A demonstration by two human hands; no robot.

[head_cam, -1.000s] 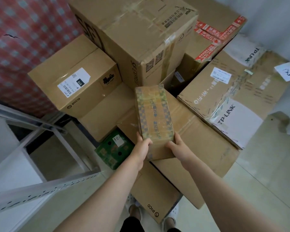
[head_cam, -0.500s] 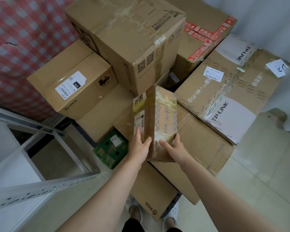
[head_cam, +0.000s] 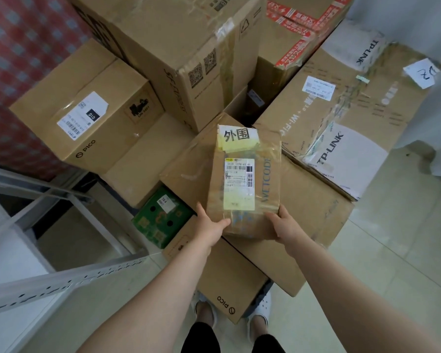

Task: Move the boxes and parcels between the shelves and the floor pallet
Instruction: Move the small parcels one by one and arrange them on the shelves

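The left hand (head_cam: 211,228) and right hand (head_cam: 287,226) grip the near corners of a small, tape-slick brown cardboard parcel (head_cam: 245,184), likely light and stiff.

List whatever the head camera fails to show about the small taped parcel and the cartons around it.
- Small brown tape-wrapped parcel: underside hidden by itself; fine label print too small, head view.
- Left hand and right hand: fingers hidden beneath the parcel.
- Green printed box: mostly covered by the plain brown carton above.
- Tall brown carton: top cut off by the frame's upper edge.
- Floor pallet: buried under the stack.
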